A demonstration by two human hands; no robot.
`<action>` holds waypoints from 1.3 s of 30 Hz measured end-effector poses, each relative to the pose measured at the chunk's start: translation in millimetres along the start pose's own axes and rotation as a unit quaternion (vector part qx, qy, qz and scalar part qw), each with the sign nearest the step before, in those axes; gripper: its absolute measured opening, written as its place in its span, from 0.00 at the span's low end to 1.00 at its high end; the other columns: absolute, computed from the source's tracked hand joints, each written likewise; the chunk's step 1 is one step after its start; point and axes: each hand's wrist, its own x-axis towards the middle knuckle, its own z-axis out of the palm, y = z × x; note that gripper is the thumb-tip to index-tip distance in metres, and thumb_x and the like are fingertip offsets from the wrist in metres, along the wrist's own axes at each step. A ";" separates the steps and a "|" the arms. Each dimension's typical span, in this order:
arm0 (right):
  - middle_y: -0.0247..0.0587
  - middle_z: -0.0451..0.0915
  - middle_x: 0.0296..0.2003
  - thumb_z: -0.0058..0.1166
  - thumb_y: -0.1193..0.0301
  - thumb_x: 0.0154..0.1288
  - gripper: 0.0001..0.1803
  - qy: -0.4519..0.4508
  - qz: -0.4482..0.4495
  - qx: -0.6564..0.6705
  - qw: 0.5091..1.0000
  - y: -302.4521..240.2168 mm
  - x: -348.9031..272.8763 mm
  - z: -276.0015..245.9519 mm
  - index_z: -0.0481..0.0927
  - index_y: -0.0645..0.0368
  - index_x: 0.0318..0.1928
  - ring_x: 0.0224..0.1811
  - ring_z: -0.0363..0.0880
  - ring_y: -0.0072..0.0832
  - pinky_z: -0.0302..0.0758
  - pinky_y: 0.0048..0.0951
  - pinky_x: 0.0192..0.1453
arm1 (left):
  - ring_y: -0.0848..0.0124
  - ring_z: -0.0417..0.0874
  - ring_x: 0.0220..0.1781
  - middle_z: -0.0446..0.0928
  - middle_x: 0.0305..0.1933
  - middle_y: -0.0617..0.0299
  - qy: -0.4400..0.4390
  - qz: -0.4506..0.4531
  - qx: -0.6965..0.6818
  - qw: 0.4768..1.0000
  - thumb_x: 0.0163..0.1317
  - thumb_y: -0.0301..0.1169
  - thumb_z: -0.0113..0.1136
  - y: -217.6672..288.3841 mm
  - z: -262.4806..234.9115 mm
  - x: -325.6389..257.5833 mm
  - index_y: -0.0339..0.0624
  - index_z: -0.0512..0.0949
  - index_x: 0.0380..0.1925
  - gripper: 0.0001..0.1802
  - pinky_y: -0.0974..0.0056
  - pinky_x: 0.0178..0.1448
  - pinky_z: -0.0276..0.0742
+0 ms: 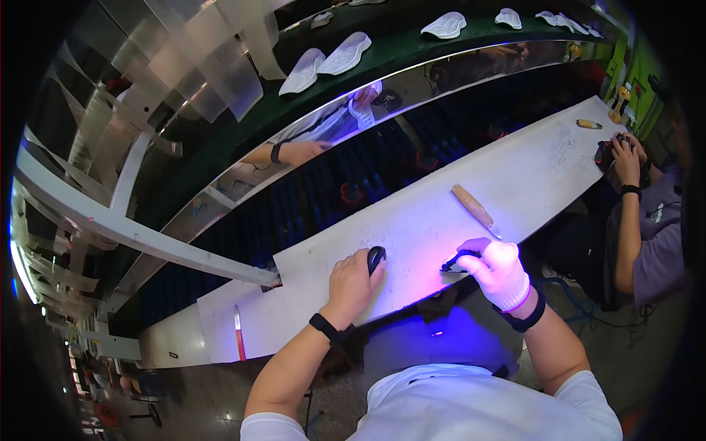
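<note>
My bare left hand [354,288] is closed around a small, glossy black rounded piece [376,259] just above the white bench [323,253]. To its right, my right hand [498,273], in a white glove lit purple, pinches a small dark piece with a pale edge [457,261] near the bench's front edge. The fingers partly cover both pieces, and I cannot make out their exact kind. Beyond my right hand lies a knife with a tan handle [473,206], its blade tip toward the glove.
A red-handled knife [240,338] rests on the bench at left, beside a white metal post [147,217]. White insoles [344,54] sit on a green belt behind a shiny panel. At far right a co-worker's hands [626,158] hold a dark piece near another knife [588,124] and a bottle [622,97].
</note>
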 end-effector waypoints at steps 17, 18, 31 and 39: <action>0.61 0.76 0.70 0.73 0.77 0.65 0.14 -0.040 0.235 0.563 0.792 -9.2 -29.5 68.6 0.77 0.61 0.42 0.71 0.79 0.44 0.83 0.41 0.67 | 0.47 0.84 0.68 0.80 0.66 0.39 0.172 0.091 -0.417 0.888 0.69 0.16 0.67 52.1 42.0 -51.8 0.38 0.73 0.51 0.15 0.52 0.70 0.81; 0.62 0.75 0.72 0.72 0.77 0.66 0.13 -0.028 0.206 0.568 0.796 -10.8 -29.1 75.1 0.77 0.61 0.41 0.71 0.78 0.43 0.81 0.40 0.68 | 0.47 0.84 0.69 0.81 0.67 0.39 0.150 0.084 -0.411 0.895 0.68 0.16 0.67 50.2 38.7 -56.5 0.37 0.75 0.50 0.15 0.52 0.71 0.80; 0.61 0.80 0.66 0.71 0.73 0.70 0.15 0.066 0.120 0.525 0.840 -26.0 -53.6 111.4 0.73 0.61 0.42 0.77 0.73 0.56 0.70 0.57 0.79 | 0.41 0.68 0.84 0.76 0.73 0.33 0.158 -0.001 -0.527 0.835 0.78 0.30 0.66 74.6 56.4 -98.7 0.38 0.69 0.52 0.15 0.42 0.86 0.58; 0.61 0.82 0.62 0.70 0.80 0.67 0.18 0.059 0.098 0.465 0.878 -26.5 -58.0 111.3 0.70 0.60 0.43 0.75 0.75 0.57 0.71 0.58 0.78 | 0.39 0.68 0.83 0.77 0.70 0.30 0.157 -0.001 -0.555 0.817 0.76 0.28 0.68 73.2 57.1 -104.2 0.39 0.68 0.50 0.16 0.39 0.86 0.57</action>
